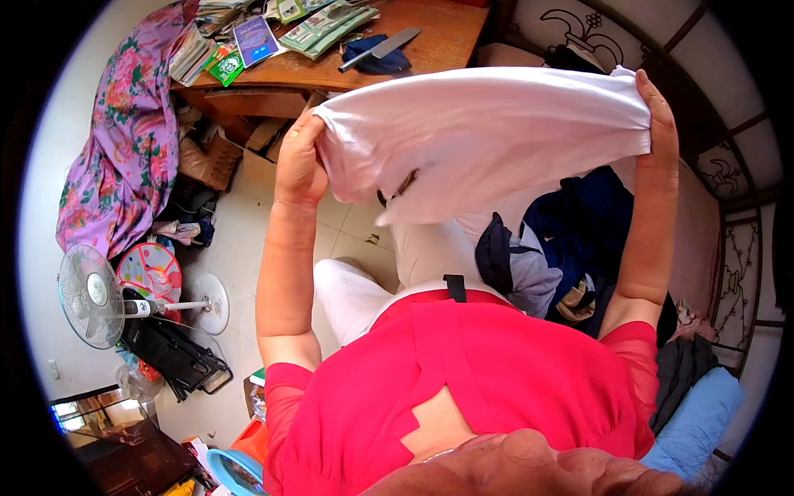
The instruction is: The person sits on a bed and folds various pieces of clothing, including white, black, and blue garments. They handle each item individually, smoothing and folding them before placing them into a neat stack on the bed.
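A white cloth garment [484, 124] is stretched out in the air in front of me, held at both ends. My left hand [304, 158] grips its left end, fingers closed on the fabric. At the opposite end, my right hand [657, 121] has hold of a gathered edge, thumb uppermost. The lower edge hangs loose and folds over near the middle. Beneath my right forearm lies a heap of clothes, with a dark blue garment [583, 211], a grey garment [536, 273] and a black piece [494, 254].
Beyond my hands stands a wooden desk [440, 40] with books [329, 28] and a broad-bladed knife [384, 48] on dark blue cloth. At left are a standing fan [96, 291] and a floral cloth [124, 124]. A metal bed frame [735, 273] borders the right.
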Demonstrator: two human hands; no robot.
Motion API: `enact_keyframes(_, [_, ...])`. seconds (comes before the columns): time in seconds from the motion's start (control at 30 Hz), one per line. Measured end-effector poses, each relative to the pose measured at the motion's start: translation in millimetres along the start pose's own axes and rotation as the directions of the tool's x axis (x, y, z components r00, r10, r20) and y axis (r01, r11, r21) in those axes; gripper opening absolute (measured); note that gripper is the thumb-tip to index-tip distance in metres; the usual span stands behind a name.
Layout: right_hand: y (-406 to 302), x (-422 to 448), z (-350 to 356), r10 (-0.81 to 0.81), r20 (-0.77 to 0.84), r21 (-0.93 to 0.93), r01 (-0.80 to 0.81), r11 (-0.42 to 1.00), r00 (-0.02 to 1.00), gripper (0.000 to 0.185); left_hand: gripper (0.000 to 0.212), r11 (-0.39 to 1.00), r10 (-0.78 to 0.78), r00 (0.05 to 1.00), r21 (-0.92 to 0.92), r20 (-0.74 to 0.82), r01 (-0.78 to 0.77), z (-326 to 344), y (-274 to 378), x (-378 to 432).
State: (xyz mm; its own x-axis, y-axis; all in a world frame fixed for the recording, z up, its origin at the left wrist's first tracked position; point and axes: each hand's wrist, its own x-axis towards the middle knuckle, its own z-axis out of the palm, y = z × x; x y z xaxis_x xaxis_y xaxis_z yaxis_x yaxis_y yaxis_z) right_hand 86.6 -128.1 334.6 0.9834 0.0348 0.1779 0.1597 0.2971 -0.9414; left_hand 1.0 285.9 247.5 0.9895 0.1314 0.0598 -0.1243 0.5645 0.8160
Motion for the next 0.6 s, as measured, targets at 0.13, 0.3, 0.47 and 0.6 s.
enact_keyframes(0.13, [6.5, 4.2, -9.2, -0.007, -0.013, -0.008, 0.007, 1.000, 1.000, 0.030, 0.019, 0.996, -0.014, 1.000, 0.092, 0.024, 0.012, -9.8, -1.1, 0.5])
enact_keyframes(0.3, [1.6, -2.3, -7.6, -0.101, -0.100, -0.090, 0.092, 0.992, 0.990, 0.033, 0.019, 0.992, 0.025, 0.997, 0.124, 0.075, -0.034, -1.9, 9.1, -8.5])
enact_keyframes(0.47, [-20.4, -43.8, 8.2, -0.183, -0.212, -0.374, 0.093, 0.923, 0.960, 0.038, 0.021, 0.974, 0.041, 0.989, 0.216, 0.140, -0.071, -2.2, 29.4, -35.9])
enact_keyframes(0.6, [-11.0, -87.9, -40.1, 0.002, -0.013, -0.411, -0.007, 0.912, 1.000, 0.020, 0.024, 0.949, -0.099, 0.980, 0.313, 0.172, 0.041, -26.0, 16.4, -74.9])
